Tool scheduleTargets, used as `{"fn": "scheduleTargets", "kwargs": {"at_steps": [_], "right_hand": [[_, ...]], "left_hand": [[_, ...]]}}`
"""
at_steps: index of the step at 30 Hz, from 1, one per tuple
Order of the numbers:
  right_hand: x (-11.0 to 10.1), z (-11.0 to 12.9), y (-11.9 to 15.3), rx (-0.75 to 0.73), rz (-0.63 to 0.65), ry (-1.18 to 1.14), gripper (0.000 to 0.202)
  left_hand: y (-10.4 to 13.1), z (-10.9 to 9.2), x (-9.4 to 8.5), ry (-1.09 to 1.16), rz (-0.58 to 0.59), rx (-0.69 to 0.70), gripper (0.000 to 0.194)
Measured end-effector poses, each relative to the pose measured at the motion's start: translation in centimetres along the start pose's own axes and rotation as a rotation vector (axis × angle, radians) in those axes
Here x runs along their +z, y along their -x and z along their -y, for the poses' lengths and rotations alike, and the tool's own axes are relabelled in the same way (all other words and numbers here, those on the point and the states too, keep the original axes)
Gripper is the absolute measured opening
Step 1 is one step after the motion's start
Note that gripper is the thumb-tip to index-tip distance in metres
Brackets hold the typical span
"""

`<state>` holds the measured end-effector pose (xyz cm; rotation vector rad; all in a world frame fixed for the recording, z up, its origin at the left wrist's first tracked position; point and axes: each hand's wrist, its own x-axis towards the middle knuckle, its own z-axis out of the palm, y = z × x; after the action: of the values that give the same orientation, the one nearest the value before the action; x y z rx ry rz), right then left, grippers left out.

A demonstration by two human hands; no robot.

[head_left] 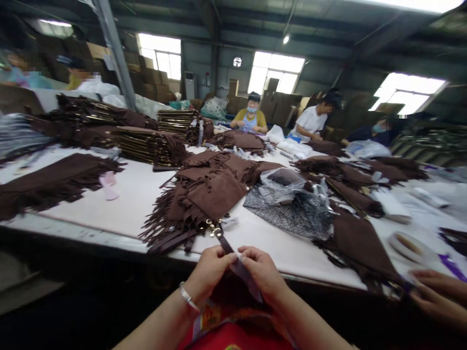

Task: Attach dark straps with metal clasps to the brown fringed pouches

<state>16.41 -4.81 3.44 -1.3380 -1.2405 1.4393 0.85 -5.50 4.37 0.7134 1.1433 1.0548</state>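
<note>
A dark brown strap (226, 244) with gold metal clips (214, 228) at its upper end runs between my two hands at the table's front edge. My left hand (210, 270), with a silver bangle at the wrist, pinches the strap from the left. From the right, the fingers of my right hand (260, 270) close on the same strap, whose lower end hangs below them. Just beyond the clips lies a brown suede fringed bag (219, 194) on a pile of similar bags.
Stacks of brown bags (136, 143) stand at the back left of the white table (87, 209). A black netted plastic bag (292, 209) and a tape roll (406, 245) lie to the right. Another person's hands (434, 289) are at far right; several people sit across.
</note>
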Motion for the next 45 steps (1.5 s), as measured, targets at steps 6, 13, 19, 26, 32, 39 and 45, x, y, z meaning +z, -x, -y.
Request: {"fn": "scheduleTargets", "kwargs": {"at_steps": [6,13,19,26,32,39,45], "right_hand": [[0.6,2.3,-1.0,-0.061,0.013,0.091,0.008],[1.0,4.1,-2.5,-0.005,-0.034,-0.016,0.011],[-0.1,2.7,-0.2,-0.085,0.08,0.161,0.031],[0.8,1.2,-1.8,-0.141,0.172,0.357,0.014],[1.0,1.5,-1.4,-0.078,0.284,0.299,0.021],[1.7,2.2,-1.2,-0.471,0.233,0.584,0.019],[2.3,2.7,-3.0,-0.662,0.052,0.512,0.017]], "left_hand": [[-0.2,-0.9,0.2,-0.076,0.161,-0.186,0.039],[-0.9,-1.2,-0.3,0.068,0.162,-0.33,0.048],[-0.9,-1.8,-1.4,0.057,0.107,-0.265,0.039],[-0.2,-1.0,-1.7,0.065,0.105,-0.165,0.035],[-1.6,-2.3,-3.1,0.164,-0.034,-0.172,0.038],[-3.5,-2.1,-2.9,0.174,-0.189,-0.101,0.028],[-2.2,-1.5,-2.1,0.171,-0.109,-0.111,0.025]]}}
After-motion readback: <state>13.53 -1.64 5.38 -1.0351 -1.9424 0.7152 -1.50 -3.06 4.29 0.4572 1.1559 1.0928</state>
